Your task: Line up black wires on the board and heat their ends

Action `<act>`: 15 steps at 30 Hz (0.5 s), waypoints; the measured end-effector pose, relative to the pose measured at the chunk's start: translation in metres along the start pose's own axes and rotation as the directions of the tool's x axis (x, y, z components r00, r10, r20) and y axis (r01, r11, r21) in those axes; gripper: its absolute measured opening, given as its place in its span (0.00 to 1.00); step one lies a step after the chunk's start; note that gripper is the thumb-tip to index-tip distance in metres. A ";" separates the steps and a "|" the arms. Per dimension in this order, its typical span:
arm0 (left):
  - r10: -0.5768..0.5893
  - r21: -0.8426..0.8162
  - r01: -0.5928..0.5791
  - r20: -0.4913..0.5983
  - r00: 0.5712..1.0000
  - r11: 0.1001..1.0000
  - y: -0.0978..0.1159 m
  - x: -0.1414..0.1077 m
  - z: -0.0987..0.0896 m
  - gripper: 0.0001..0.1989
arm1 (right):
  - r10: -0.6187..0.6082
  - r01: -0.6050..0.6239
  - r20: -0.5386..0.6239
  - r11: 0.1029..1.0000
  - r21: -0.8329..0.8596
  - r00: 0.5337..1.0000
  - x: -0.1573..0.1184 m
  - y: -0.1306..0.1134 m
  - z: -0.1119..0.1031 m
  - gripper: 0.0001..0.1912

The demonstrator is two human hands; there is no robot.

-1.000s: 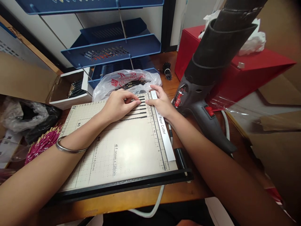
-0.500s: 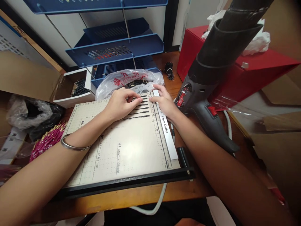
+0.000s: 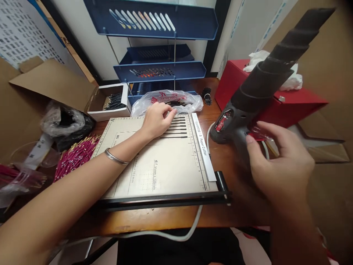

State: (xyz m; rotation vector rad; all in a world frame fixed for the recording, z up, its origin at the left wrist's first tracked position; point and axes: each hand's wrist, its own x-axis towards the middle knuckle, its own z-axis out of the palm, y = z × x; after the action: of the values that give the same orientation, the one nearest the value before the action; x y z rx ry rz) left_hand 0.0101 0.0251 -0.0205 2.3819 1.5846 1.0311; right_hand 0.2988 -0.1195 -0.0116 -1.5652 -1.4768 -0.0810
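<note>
My left hand point(image 3: 157, 120) rests on the board of a paper cutter point(image 3: 173, 165), over a row of several thin black wires point(image 3: 176, 133) with thicker black ends. Its thumb and forefinger come close together near the topmost wire; the other fingers are curled out of sight, so what they hold is hidden. To the right, my right hand point(image 3: 280, 158) hovers beside the handle of a dark grey heat gun point(image 3: 239, 112), thumb and fingers apart and slightly blurred. The heat gun stands tilted with its nozzle up.
Behind the cutter lie a plastic bag point(image 3: 165, 98) of wires and a blue rack point(image 3: 162, 71). A white box point(image 3: 126, 99) of black wires and magenta wires point(image 3: 75, 156) are at left. A red box point(image 3: 300, 106) stands behind the heat gun; a white cable point(image 3: 190, 233) hangs in front.
My right hand has left the cutter's right edge and moved right to the heat gun's handle. My left hand stays over the wires. The camera view has shifted.
</note>
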 end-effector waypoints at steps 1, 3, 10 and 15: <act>-0.001 0.014 0.001 -0.005 1.000 1.000 0.000 0.000 0.001 0.15 | -0.041 0.041 0.006 0.997 -0.071 0.999 -0.002 0.009 0.000 0.23; -0.004 0.045 0.004 -0.014 1.000 0.999 0.000 -0.002 0.002 0.14 | -0.054 0.065 0.086 0.989 -0.134 0.995 -0.004 0.024 0.005 0.26; -0.024 0.055 0.026 -0.051 0.998 0.998 -0.002 -0.003 0.004 0.14 | -0.020 0.041 0.129 0.985 -0.167 0.991 -0.013 0.035 0.018 0.32; -0.043 0.002 0.043 -0.058 0.997 0.999 -0.004 -0.003 0.003 0.14 | -0.040 0.059 0.128 0.987 -0.147 0.991 -0.017 0.037 0.021 0.30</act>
State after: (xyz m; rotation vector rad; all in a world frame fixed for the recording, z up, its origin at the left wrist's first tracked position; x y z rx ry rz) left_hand 0.0080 0.0253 -0.0252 2.3295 1.6506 1.1000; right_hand 0.3125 -0.1116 -0.0544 -1.6803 -1.6399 -0.1285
